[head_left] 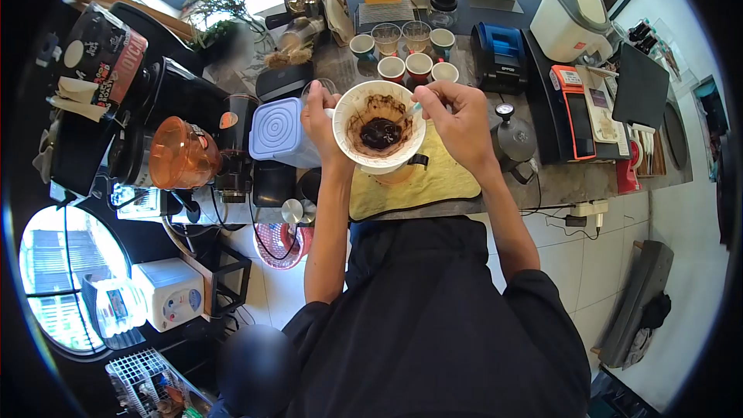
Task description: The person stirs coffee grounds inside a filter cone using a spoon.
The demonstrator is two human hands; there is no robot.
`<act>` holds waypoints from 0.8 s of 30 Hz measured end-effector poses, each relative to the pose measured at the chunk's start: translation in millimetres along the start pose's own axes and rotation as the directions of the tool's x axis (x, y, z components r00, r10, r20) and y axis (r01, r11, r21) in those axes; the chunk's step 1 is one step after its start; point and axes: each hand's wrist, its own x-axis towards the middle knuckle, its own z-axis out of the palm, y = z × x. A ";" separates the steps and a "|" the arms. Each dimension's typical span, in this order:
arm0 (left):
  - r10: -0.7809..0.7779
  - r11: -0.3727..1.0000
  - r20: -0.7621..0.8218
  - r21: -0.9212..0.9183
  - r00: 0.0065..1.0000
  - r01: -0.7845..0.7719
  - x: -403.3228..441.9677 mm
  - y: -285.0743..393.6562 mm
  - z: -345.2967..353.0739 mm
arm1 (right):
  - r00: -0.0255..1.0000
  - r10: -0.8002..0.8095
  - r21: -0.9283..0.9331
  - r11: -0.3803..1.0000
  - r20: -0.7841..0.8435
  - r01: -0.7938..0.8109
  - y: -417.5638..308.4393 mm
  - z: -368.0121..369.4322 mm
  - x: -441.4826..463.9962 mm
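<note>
Head view — cups (419, 66) (clustered) beyond dripper (378, 165), kettle (515, 143) near right hand (462, 120).

The floor (573, 279) was covered in pale tiles (615, 251). A grey surface (569, 186) was extended across the middle of the view. At lower left, a round window (58, 255) was brightly lit; at right, a long grey bench (632, 313) was set near a white wall (689, 279).

White coffee dripper (379, 161) hides most of vessel (398, 176) below. Item (416, 108) pinched in right hand (458, 120): partly covered, too small to identify. Dark round shape (258, 371), lower left: blurred.
</note>
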 end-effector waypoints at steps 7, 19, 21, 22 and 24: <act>0.009 1.000 -0.006 0.021 1.000 -0.009 -3.0 2.6 0.8 | 0.991 0.132 0.266 0.956 -0.010 -0.124 15.1 -8.1 3.8; 0.017 1.000 -0.011 0.006 1.000 -0.017 2.5 0.0 -0.3 | 0.984 -0.176 -0.035 0.984 -0.023 0.176 -18.7 -11.4 3.5; 0.026 1.000 -0.008 0.003 1.000 -0.026 4.1 0.3 -1.7 | 0.964 -0.266 -0.171 0.949 0.014 0.264 -16.0 -7.9 3.1; 0.018 1.000 -0.006 0.007 1.000 -0.018 4.1 0.8 -1.7 | 0.979 -0.204 -0.164 0.965 0.021 0.205 -14.3 -5.6 1.2; 0.008 1.000 -0.006 0.011 1.000 -0.008 3.5 1.9 -1.2 | 0.990 -0.139 -0.159 0.977 0.029 0.141 -10.9 -3.1 -0.9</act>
